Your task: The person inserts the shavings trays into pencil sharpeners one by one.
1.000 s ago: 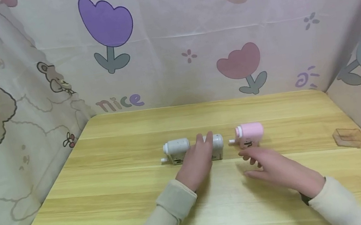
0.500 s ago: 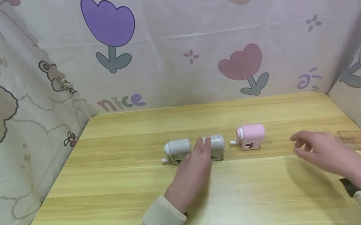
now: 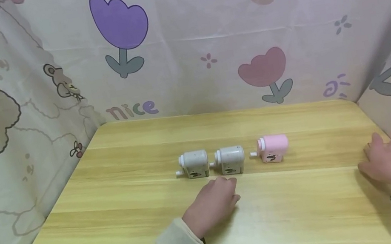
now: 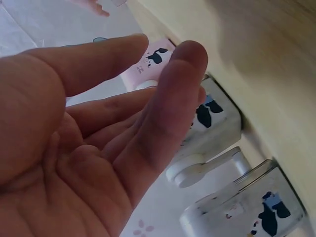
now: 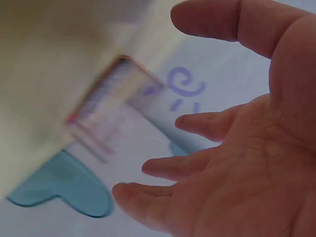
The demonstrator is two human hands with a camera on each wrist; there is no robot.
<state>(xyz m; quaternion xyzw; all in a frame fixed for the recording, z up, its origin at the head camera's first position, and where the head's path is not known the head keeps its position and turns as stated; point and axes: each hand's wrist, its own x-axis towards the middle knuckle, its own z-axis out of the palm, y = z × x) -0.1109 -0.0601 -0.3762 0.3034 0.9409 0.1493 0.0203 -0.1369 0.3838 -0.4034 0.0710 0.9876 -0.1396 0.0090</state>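
Three small hand-crank pencil sharpeners stand in a row: a grey sharpener (image 3: 196, 164) on the left, a second grey sharpener (image 3: 232, 160) in the middle, and a pink sharpener (image 3: 274, 147) at right. Just in front of the middle one, my left hand (image 3: 211, 205) is held with loosely bent fingers and nothing in it. At the table's right edge my right hand (image 3: 390, 160) reaches with spread fingers over a small clear box (image 5: 116, 106). That box is hidden behind the hand in the head view; in the right wrist view it lies apart from the fingertips.
The wooden table (image 3: 120, 229) carries these things. A printed cloth (image 3: 172, 26) with flowers hangs right behind its back edge and along both sides, close to my right hand.
My right hand has swung from beside the pink sharpener to the clear box at the right. My left hand has come off the middle grey sharpener and drawn back toward me.
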